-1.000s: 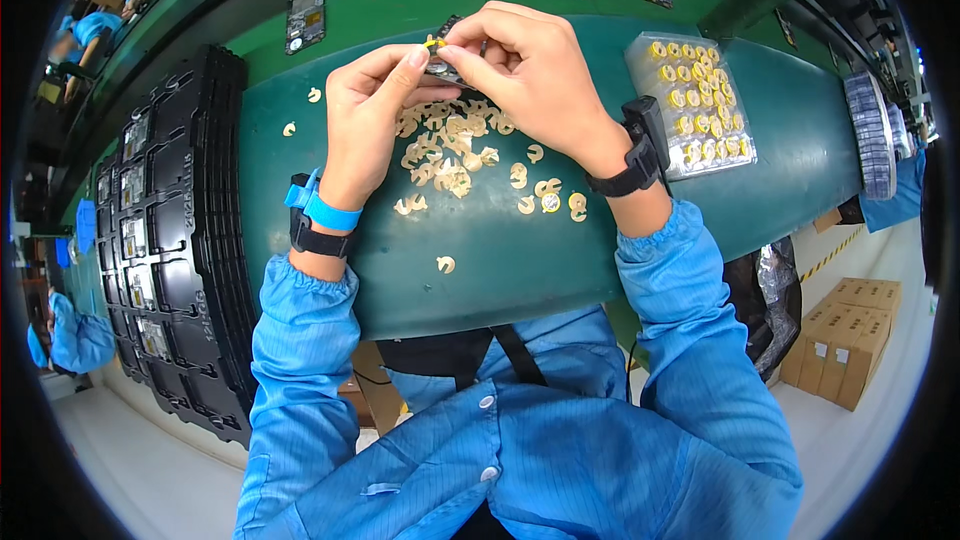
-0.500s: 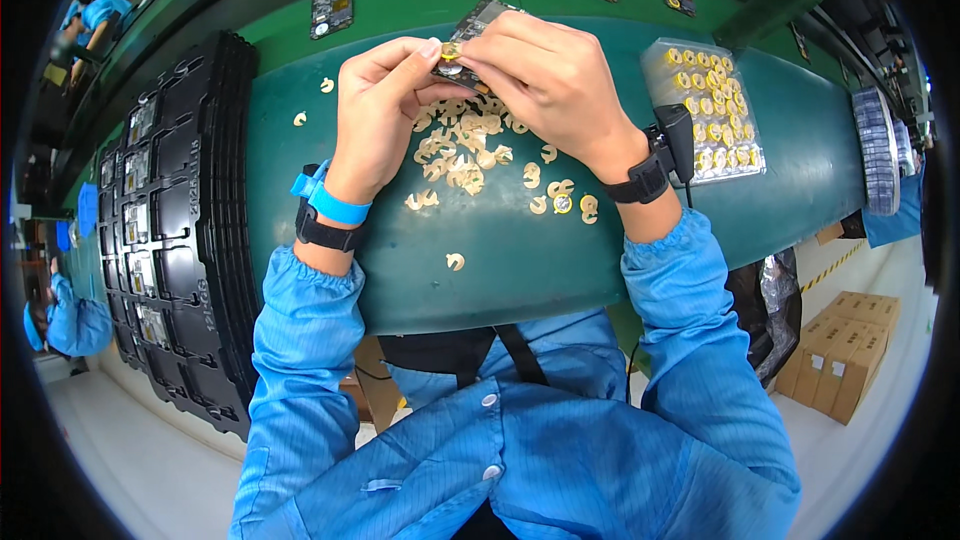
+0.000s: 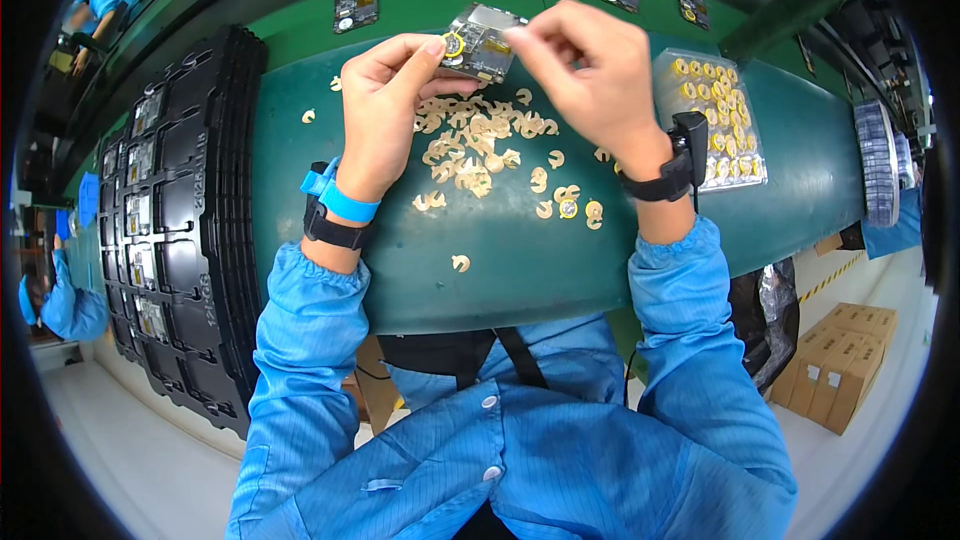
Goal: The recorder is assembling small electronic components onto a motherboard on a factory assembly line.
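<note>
Pieces (image 3: 493,128) are lying inside the near tabletop edge (image 3: 500,313); left fingers (image 3: 420,60) are pinching a circuit board (image 3: 484,44), right fingers (image 3: 538,56) hovering alongside, closure unclear.

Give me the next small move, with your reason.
Probably press the yellow-rimmed cell with the thumb of the left hand: that hand holds the circuit board, its thumb tip is at the cell's edge, and flush seating can't be confirmed.

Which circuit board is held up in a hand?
The circuit board gripped by the left hand; the boards beyond lie on the green surface.
</note>
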### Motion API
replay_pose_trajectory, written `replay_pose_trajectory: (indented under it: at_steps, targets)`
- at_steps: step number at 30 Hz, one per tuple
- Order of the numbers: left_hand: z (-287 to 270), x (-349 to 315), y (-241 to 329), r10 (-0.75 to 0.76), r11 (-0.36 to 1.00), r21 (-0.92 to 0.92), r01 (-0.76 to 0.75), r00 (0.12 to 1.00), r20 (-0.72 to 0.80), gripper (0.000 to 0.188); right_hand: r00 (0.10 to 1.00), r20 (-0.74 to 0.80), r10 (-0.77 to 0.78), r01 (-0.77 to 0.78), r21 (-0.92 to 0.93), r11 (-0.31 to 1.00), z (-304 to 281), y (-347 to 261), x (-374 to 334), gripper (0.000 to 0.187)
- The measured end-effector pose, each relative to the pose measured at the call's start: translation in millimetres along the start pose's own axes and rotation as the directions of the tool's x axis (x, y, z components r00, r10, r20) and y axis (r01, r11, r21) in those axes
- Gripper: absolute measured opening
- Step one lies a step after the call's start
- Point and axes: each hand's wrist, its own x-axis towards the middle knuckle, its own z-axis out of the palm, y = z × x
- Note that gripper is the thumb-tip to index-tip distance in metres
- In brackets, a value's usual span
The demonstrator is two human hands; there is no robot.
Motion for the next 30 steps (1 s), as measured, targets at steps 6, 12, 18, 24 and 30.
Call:
replay_pose_trajectory:
  at_steps: [6, 12, 18, 24, 30]
  targets:
    - [-1.3, -0.6, -4.0, 0.083, 0.991, 0.112, -0.079, 0.996, -0.033, 0.025, 0.932, 0.174, 0.318, -0.271, -0.251, 0.929, -13.9, 9.8, -0.7, 0.023]
    - [1.0, -2.1, -1.6, 0.097, 0.975, 0.2, -0.092, 0.995, -0.02, 0.026, 0.973, 0.074, 0.218, -0.198, -0.211, 0.957, 1.0, 12.5, -4.5, 0.017]
    - [6.5, -4.0, -3.6, 0.098, 0.967, 0.234, -0.098, 0.995, 0.014, 0.024, 0.936, 0.077, 0.342, -0.351, 0.207, 0.913, 28.2, -8.6, -6.0, 0.015]
    - [9.1, -5.0, -5.2, 0.083, 0.963, 0.254, -0.09, 0.996, 0.036, 0.022, 0.9, 0.091, 0.427, -0.432, 0.32, 0.843, 32.5, -6.5, -10.5, 0.016]
    - [11.5, -5.3, -4.5, 0.096, 0.968, 0.231, -0.102, 0.995, 0.036, 0.022, 0.914, 0.043, 0.403, -0.399, 0.274, 0.875, 32.4, -14.9, -8.3, 0.017]
